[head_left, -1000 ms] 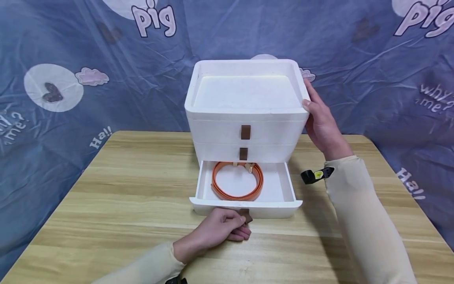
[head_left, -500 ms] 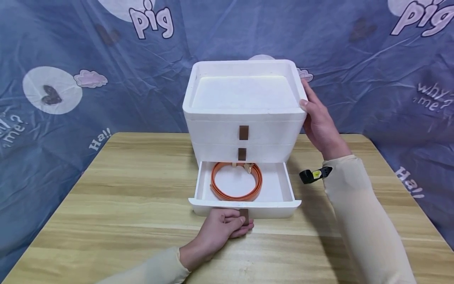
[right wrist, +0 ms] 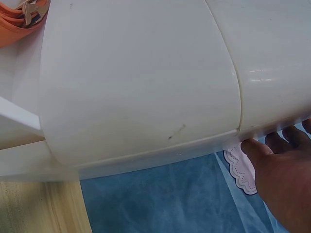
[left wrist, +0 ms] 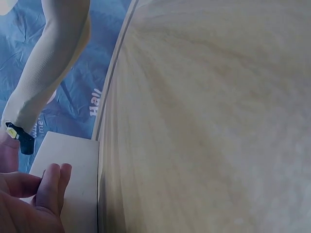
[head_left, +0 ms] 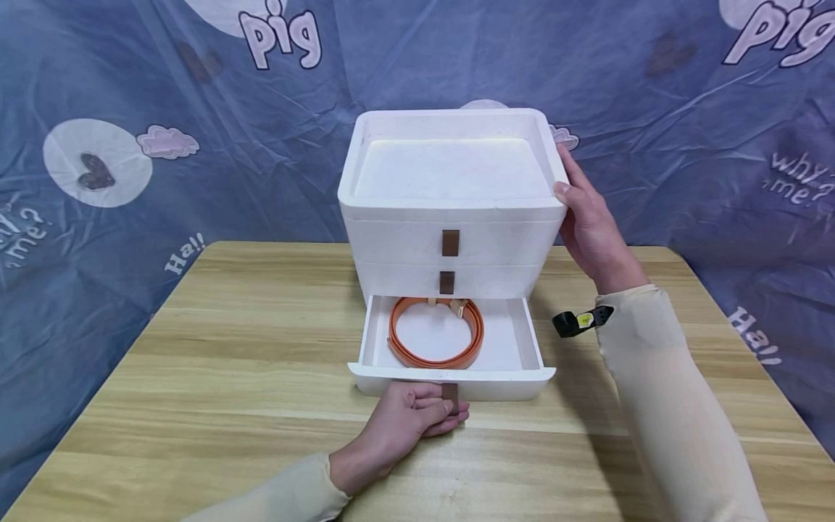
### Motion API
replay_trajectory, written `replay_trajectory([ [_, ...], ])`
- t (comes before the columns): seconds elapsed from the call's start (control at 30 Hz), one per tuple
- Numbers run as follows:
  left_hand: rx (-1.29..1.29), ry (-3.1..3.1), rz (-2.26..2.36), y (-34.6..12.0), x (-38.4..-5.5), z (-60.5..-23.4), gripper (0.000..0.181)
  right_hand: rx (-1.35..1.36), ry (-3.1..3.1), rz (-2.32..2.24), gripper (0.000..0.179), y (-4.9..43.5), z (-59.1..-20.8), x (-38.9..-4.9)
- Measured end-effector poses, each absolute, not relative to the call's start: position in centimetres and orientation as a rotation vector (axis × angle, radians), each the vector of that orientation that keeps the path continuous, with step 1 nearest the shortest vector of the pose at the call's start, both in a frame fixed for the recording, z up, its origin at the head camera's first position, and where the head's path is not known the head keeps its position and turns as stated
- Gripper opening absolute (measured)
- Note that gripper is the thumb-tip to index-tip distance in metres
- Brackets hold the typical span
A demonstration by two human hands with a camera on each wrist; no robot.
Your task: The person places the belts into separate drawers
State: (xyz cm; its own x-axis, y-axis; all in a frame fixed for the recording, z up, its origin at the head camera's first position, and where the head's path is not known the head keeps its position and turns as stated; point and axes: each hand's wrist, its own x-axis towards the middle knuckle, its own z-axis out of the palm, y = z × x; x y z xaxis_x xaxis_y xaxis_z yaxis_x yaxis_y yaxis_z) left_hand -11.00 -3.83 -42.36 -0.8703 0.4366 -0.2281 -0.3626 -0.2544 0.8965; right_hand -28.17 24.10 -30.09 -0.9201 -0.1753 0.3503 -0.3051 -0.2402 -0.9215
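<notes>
A white drawer cabinet (head_left: 391, 243) stands on the table with its bottom drawer (head_left: 509, 341) pulled out. In that drawer lies a coiled orange belt (head_left: 475, 341) with a gold-coloured buckle (head_left: 459, 308). My left hand (head_left: 401, 428) pinches the brown pull tab (head_left: 450, 395) on the drawer's front, thumb before it and fingers behind. In the left wrist view, the left hand (left wrist: 41, 194) is close to the white drawer front (left wrist: 80, 179). My right hand (head_left: 590, 225) grips the cabinet's upper right side, its thumb at the top rim. The right wrist view shows the right hand's fingers (right wrist: 277, 143) against the cabinet's edge.
Two upper drawers with brown tabs (head_left: 450, 243) are closed. The cabinet's top is a shallow recessed tray (head_left: 457, 170). Behind the wooden table (head_left: 228, 348) hangs a blue printed cloth (head_left: 261, 145). A black wrist camera (head_left: 580, 321) sits by the right sleeve.
My left fingers have shifted slightly up and right behind the pull tab, which was bent and now hangs straight. The drawer and my right hand stay where they were.
</notes>
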Motion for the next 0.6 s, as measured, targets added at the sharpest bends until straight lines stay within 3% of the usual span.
replay_trajectory([
  [0.6, 0.065, 1.55, 2.126, -3.85, -11.28, -42.35, 0.019, 0.603, -1.888, 2.337, 0.067, 24.2, -30.13, -28.21],
])
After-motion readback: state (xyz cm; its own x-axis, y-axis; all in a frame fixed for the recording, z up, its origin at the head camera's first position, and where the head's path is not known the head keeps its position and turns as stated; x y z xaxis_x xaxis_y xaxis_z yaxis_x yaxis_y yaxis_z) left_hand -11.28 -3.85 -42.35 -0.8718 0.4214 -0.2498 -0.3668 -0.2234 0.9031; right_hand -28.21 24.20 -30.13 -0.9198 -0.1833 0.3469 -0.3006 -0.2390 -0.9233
